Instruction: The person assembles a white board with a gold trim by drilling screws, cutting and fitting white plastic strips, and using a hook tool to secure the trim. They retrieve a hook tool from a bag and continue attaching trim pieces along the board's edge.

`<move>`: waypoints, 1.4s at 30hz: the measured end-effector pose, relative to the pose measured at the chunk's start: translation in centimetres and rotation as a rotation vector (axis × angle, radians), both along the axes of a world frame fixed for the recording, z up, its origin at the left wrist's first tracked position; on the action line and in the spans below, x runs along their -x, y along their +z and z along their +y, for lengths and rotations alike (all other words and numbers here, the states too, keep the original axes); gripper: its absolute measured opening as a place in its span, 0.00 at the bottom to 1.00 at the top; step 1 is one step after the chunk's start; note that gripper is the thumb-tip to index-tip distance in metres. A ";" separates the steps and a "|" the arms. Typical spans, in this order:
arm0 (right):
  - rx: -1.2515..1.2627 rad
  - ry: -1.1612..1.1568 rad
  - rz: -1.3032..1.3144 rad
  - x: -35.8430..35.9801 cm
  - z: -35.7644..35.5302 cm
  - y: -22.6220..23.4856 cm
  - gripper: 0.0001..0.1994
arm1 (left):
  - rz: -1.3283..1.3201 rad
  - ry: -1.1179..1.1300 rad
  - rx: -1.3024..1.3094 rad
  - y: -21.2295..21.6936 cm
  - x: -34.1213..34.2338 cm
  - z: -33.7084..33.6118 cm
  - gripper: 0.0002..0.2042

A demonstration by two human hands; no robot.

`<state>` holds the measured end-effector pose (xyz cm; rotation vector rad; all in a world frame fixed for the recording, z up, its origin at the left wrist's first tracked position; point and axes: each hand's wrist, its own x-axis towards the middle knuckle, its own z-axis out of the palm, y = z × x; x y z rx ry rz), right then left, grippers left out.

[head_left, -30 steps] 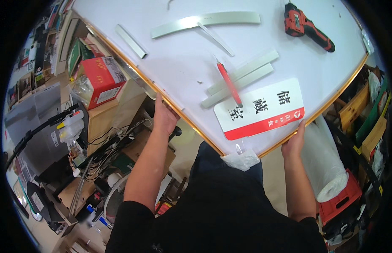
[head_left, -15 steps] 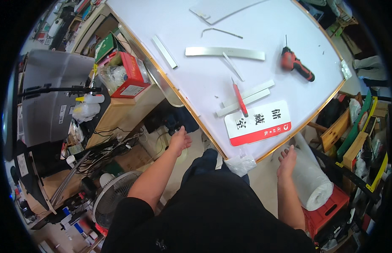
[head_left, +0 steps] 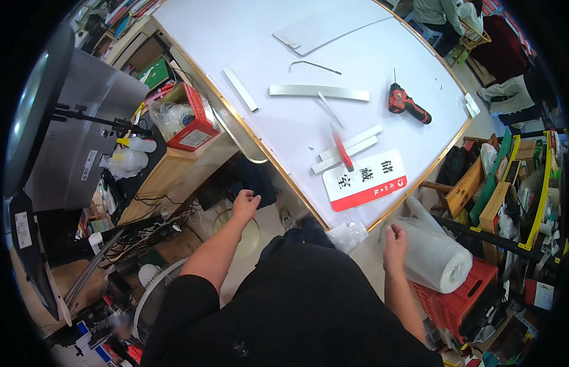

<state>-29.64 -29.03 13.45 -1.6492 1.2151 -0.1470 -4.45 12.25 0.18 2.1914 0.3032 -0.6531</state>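
My left hand [head_left: 245,206] hangs beside the table's left edge, its fingers loosely bent and apart, with nothing in them. On the other side of the near corner, my right hand [head_left: 394,244] is curled closed next to a roll of clear wrap [head_left: 440,260]; no object shows in it. Neither hand touches the white table [head_left: 205,37]. Nearest on the tabletop lies a white sign with a red band [head_left: 365,181]. A red utility knife [head_left: 342,153] rests across two pale strips [head_left: 353,145]. Farther right is a red and black cordless drill [head_left: 408,105].
A silver metal bar [head_left: 318,92], a thin bent rod [head_left: 315,66] and a large pale sheet [head_left: 315,37] lie farther back. Plastic wrap [head_left: 347,237] covers the table's near corner. A fan [head_left: 147,306] stands lower left; a red crate [head_left: 477,293] is under the roll.
The view has shifted, so the tabletop things appear farther left. My right hand has curled its fingers and come closer to my body. My left hand's fingers have bent more.
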 end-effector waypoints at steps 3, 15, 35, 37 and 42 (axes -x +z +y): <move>-0.009 0.064 0.076 0.9 -0.3 -0.6 0.23 | -0.091 -0.089 -0.114 0.9 -0.1 0.9 0.23; 0.312 0.351 -0.047 -6.4 -4.3 -3.4 0.21 | -0.207 -0.031 -0.046 2.8 -2.2 0.8 0.24; 0.402 0.447 -0.100 -16.4 1.1 0.0 0.19 | -0.761 -1.387 -0.150 9.8 -18.4 -8.9 0.18; 0.401 0.435 -0.100 -16.7 1.4 -0.1 0.19 | -0.646 -1.492 -0.193 9.2 -19.2 -9.6 0.13; 0.428 0.425 -0.081 -16.2 1.5 -0.4 0.18 | -0.670 -1.570 -0.150 8.7 -20.1 -10.2 0.09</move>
